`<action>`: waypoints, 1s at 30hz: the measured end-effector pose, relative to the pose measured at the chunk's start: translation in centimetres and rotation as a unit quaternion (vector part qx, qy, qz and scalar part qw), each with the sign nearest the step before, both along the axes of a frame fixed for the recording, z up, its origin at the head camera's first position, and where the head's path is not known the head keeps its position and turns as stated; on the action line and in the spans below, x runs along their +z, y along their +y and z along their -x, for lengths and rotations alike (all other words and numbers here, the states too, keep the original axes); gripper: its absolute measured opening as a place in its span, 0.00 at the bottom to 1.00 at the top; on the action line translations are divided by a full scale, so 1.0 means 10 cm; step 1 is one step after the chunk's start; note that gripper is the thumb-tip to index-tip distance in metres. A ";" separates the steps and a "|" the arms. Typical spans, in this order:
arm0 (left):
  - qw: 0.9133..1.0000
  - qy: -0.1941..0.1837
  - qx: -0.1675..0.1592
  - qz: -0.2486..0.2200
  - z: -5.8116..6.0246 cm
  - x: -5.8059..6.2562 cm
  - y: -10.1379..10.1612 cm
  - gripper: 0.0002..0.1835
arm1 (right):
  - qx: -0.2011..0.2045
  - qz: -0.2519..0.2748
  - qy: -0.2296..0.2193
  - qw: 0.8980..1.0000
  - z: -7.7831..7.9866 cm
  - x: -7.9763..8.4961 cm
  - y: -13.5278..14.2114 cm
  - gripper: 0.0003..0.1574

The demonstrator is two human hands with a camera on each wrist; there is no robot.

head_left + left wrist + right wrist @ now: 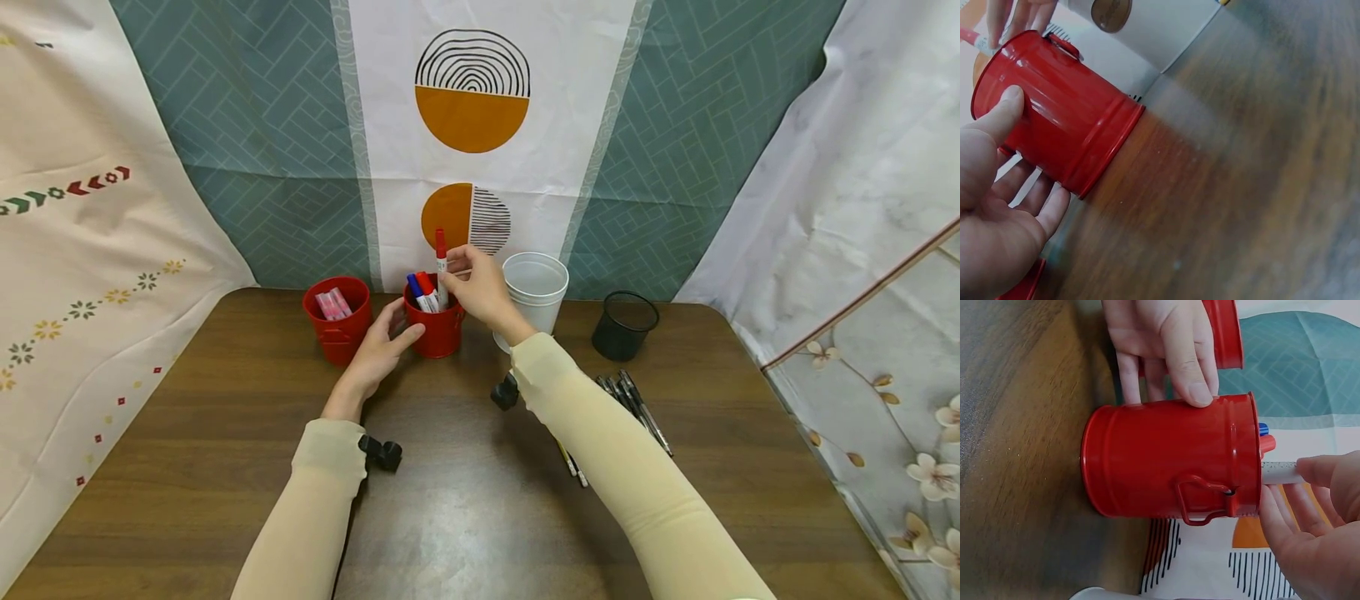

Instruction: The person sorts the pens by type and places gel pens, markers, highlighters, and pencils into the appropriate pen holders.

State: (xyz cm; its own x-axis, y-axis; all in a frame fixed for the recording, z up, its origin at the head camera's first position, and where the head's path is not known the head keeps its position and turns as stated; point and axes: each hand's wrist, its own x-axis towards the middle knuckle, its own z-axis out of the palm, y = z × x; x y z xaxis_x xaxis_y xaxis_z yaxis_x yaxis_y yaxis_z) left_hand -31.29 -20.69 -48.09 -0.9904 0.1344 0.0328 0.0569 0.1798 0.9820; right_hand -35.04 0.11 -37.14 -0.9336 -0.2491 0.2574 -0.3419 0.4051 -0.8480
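Note:
A small red metal bucket [437, 338] stands at the back of the table. My left hand [381, 348] holds it from the left, thumb on the near side and fingers curled along the wall, as the left wrist view shows. Above its rim, my right hand [483, 287] pinches a white marker with a red cap [441, 247]. That marker is upright, cap on top, its lower end inside the bucket. Beside it, a blue-capped marker [416, 287] and another red-capped marker [426, 285] lean in the bucket. In the right wrist view, the bucket's wire handle [1200, 500] hangs on its side.
Left of my left hand stands another red bucket [341, 343] containing pink-and-white pieces. White stacked buckets [542, 312] are behind my right wrist, and a black mesh cup [621, 333] is farther right. Several black pens [643, 412] and pencils [573, 468] lie partly under my right sleeve.

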 end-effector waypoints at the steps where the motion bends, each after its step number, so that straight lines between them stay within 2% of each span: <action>1: 1.000 0.000 0.000 -0.001 0.00 0.00 0.00 0.43 | -0.001 -0.001 0.000 1.000 0.00 0.00 0.00 0.20; 13: 1.000 0.007 -0.003 -0.011 -0.03 0.04 0.03 0.42 | -0.002 -0.007 -0.005 1.000 0.00 -0.01 0.02 0.20; 22: 1.000 0.016 -0.003 -0.012 -0.03 0.02 0.03 0.41 | 0.007 0.005 0.003 1.000 0.00 -0.04 0.04 0.19; 30: 1.000 0.004 -0.005 -0.011 -0.01 0.02 0.02 0.41 | 0.025 -0.008 0.025 0.999 -0.10 0.02 0.11 0.17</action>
